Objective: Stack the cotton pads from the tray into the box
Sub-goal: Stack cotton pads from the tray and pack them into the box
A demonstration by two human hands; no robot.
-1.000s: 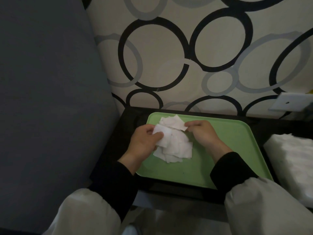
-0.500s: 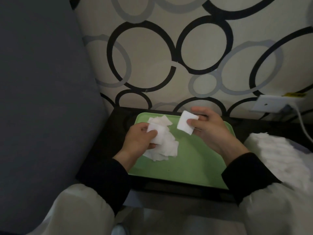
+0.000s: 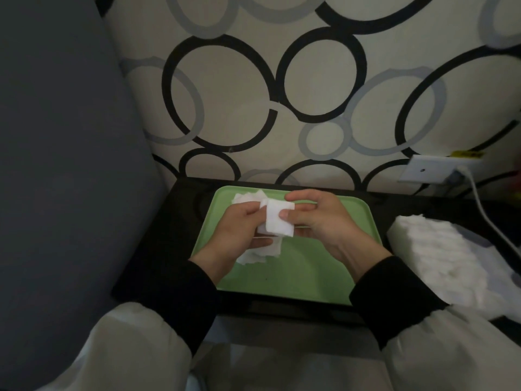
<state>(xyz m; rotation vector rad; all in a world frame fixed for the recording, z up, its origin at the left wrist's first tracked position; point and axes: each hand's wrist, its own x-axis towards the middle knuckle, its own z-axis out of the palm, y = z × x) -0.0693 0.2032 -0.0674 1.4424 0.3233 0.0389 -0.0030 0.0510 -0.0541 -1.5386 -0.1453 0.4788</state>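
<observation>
- Nowhere on the things in view can any brand or writing be read; a yellow tag [image 3: 466, 154] above the wall socket [image 3: 431, 170] is too blurred to make out.
- Both hands meet over the far left part of the green tray [image 3: 296, 277], which sits on a dark table [image 3: 158, 235].
- The left hand [image 3: 239, 230] is curled shut around a small bunch of cotton pads [image 3: 277, 222], thumb on top and fingers underneath.
- The right hand [image 3: 321, 221] pinches the front pad of that bunch, its thumb pressed flat on the pad's face and the forefinger arched over the top edge; the other fingers are tucked behind.
- Loose pads [image 3: 259, 253] lie on the tray under the left hand, and a few more [image 3: 248, 196] show at the tray's far left corner, just beyond the knuckles.
- To the right of the tray, near its edge, sits a long packed row of white pads [image 3: 439, 249]; I cannot tell the walls of the box that holds it.
- A white cable [image 3: 485, 215] runs from the socket down past that row, beyond the tray's right side.
- Black cuffs [image 3: 394, 294] with pale sleeves cover both wrists, nearer than the tray.
</observation>
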